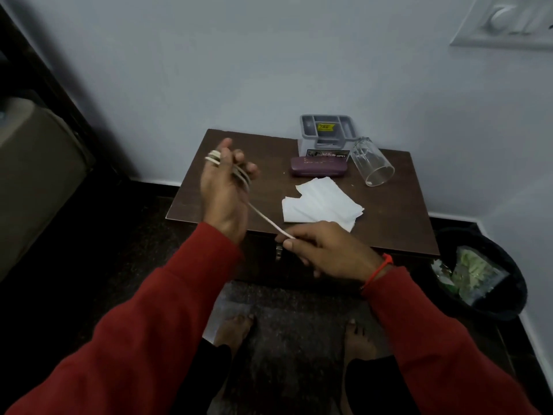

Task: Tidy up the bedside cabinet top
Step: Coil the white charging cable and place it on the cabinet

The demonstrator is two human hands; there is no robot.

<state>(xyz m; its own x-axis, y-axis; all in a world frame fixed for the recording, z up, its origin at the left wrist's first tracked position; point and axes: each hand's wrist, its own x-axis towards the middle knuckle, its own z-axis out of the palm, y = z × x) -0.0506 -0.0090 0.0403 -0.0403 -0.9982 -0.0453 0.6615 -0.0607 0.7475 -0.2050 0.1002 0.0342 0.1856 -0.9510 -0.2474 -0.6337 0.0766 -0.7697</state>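
Note:
My left hand (223, 190) is raised over the left part of the brown cabinet top (389, 223), with a white cable (266, 218) wound in several loops around its fingers. The cable runs taut down to my right hand (326, 253), which pinches its free end at the cabinet's front edge. White tissues (321, 205) lie spread in the middle of the top. Behind them rest a purple glasses case (318, 166), a grey organiser box (327, 134) against the wall, and a clear glass (371, 166) tipped on its side.
A black bin (496, 307) holding plastic wrappers stands on the floor to the right of the cabinet. A bed with a dark frame (39, 163) is at the left. My bare feet stand on a mat (296, 324) in front of the cabinet.

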